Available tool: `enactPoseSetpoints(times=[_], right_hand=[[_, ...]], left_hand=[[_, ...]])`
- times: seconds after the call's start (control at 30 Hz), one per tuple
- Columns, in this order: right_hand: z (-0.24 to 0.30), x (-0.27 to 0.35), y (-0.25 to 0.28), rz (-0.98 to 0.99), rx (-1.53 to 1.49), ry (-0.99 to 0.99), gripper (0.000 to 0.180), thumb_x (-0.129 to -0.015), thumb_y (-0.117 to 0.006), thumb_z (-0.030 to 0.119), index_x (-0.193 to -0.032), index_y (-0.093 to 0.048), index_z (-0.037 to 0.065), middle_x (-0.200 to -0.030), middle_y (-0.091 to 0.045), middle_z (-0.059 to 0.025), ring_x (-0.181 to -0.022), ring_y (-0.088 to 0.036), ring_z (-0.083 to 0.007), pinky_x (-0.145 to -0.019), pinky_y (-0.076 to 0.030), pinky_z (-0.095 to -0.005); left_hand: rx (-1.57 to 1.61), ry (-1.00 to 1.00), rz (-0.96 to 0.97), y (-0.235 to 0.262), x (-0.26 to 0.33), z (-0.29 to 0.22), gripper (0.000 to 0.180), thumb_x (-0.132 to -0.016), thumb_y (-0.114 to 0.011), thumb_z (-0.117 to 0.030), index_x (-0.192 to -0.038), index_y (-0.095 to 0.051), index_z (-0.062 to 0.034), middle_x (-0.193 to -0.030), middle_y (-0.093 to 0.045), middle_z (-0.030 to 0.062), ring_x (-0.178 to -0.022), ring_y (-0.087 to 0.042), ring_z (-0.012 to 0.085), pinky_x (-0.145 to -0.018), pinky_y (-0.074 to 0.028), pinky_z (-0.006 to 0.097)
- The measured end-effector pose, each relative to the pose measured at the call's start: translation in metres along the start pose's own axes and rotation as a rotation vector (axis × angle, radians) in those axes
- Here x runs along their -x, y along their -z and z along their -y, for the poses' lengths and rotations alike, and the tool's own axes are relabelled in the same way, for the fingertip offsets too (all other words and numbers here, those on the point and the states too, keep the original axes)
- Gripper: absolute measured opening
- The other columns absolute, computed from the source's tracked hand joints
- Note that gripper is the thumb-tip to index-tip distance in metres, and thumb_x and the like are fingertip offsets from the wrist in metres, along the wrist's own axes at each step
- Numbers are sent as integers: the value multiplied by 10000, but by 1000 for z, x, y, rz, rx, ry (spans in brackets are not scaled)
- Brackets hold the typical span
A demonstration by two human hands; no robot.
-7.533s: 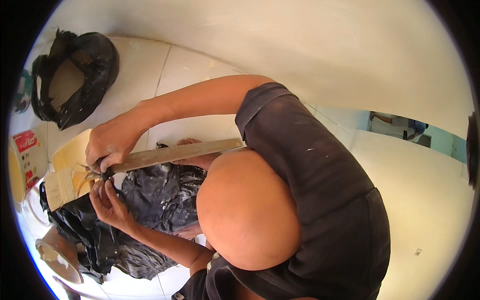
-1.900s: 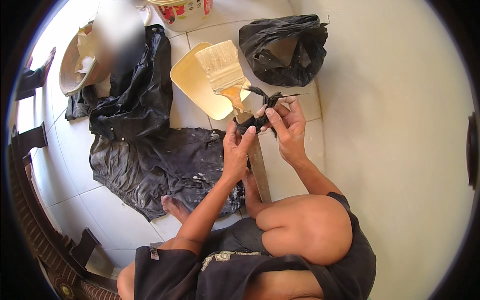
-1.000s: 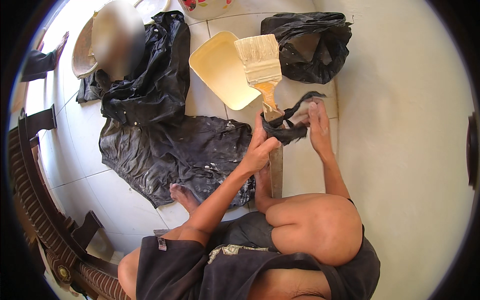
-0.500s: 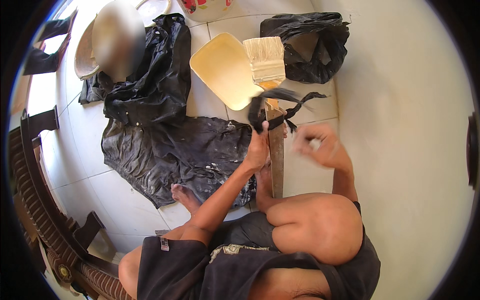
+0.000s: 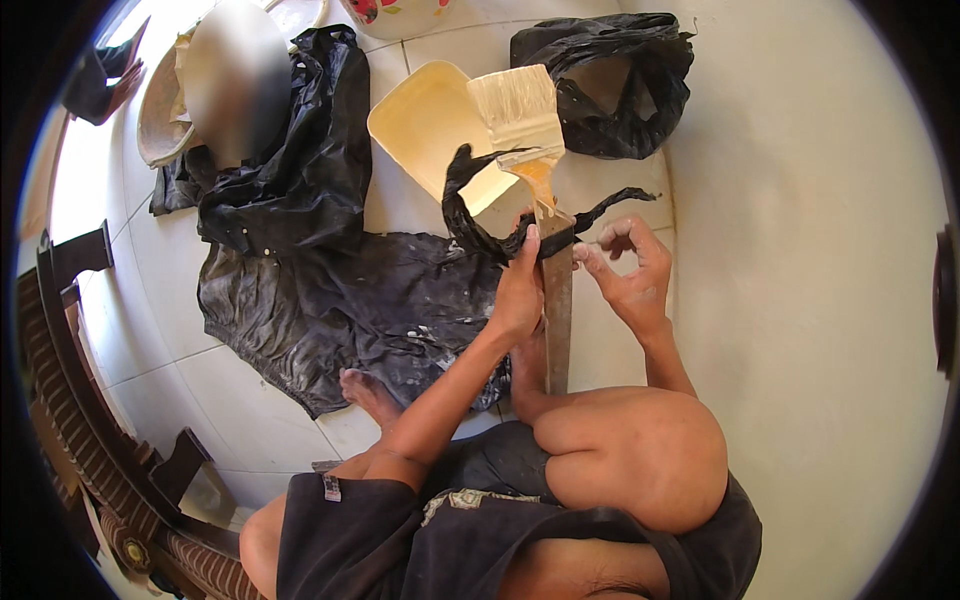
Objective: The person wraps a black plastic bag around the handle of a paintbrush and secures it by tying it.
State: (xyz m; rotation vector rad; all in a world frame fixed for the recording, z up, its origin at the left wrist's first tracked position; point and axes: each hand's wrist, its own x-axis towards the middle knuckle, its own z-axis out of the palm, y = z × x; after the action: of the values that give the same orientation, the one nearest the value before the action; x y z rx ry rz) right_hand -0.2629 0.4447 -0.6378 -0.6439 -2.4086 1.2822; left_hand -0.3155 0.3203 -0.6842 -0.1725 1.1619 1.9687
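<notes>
My left hand (image 5: 518, 298) is closed round a long wooden stick (image 5: 557, 345), its thumb pressed against a black plastic strip (image 5: 470, 222) wrapped about the stick's upper end. One end of the strip curls up to the left; another sticks out to the right. A wide, pale-bristled paintbrush (image 5: 520, 115) with an orange handle lies in line with the stick, its lower handle against the wrapped end. My right hand (image 5: 640, 280), whitish at the fingertips, is just right of the wrap. Its thumb and curved fingers are apart, and nothing shows between them.
A cream tray (image 5: 420, 125) sits beyond, partly under the bristles. Right of it lies a bunched black plastic bag (image 5: 640, 130). Black sheeting and stained dark cloth (image 5: 350, 290) cover tiles on the left. A dark wooden bench (image 5: 90, 380) and another person's hand (image 5: 125, 85) are farther left.
My right hand has come closer to the wrap. The loose strip, blurred above the stick before, now curls out to the left. The brush has tilted slightly left.
</notes>
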Motion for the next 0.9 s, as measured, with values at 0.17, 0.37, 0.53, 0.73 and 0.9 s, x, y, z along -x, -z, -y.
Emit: enactPoseSetpoints(times=[0.17, 0.37, 0.53, 0.73, 0.9], right_hand=[[-8, 10, -8, 56, 52, 90, 419, -644, -852, 213, -816, -514, 37, -711, -507, -51, -621, -476, -145, -574, -420, -271], [-32, 68, -32, 72, 20, 42, 662, -610, -863, 172, -1091, -431, 26, -900, -533, -107, -722, -561, -195, -662, -493, -292], [-29, 84, -37, 113, -29, -223, 669, -685, -770, 43, -1233, -393, -15, -1025, -588, -139, -876, -634, -208, -773, -524, -310], [-36, 84, -33, -2, 30, -78, 585, -731, -678, -14, -1251, -413, -35, -1085, -588, -177, -925, -625, -188, -797, -503, -291], [-43, 88, -30, -34, 34, -53, 546, -776, -627, -4, -1271, -401, -47, -1095, -589, -184, -907, -627, -196, -787, -508, -297]], left_hand=[[268, 40, 40, 6, -4, 1, 455, -1020, -309, -347, -1219, -505, 12, -1010, -590, 96, -945, -545, 170, -898, -418, 323], [203, 83, 136, 15, -11, -9, 461, -1019, -302, -363, -1268, -455, -7, -1059, -559, 97, -997, -522, 181, -934, -398, 342], [288, 63, 159, 8, -17, -10, 465, -1023, -268, -380, -1340, -363, -53, -1160, -517, 77, -1004, -518, 199, -947, -395, 366], [303, 71, 197, 5, -24, -12, 474, -1024, -264, -372, -1382, -324, -67, -1198, -506, 70, -1053, -518, 213, -969, -392, 380], [109, 75, 130, 8, -29, -12, 470, -1021, -307, -356, -1345, -376, -22, -1240, -499, 75, -1129, -508, 208, -1010, -382, 386]])
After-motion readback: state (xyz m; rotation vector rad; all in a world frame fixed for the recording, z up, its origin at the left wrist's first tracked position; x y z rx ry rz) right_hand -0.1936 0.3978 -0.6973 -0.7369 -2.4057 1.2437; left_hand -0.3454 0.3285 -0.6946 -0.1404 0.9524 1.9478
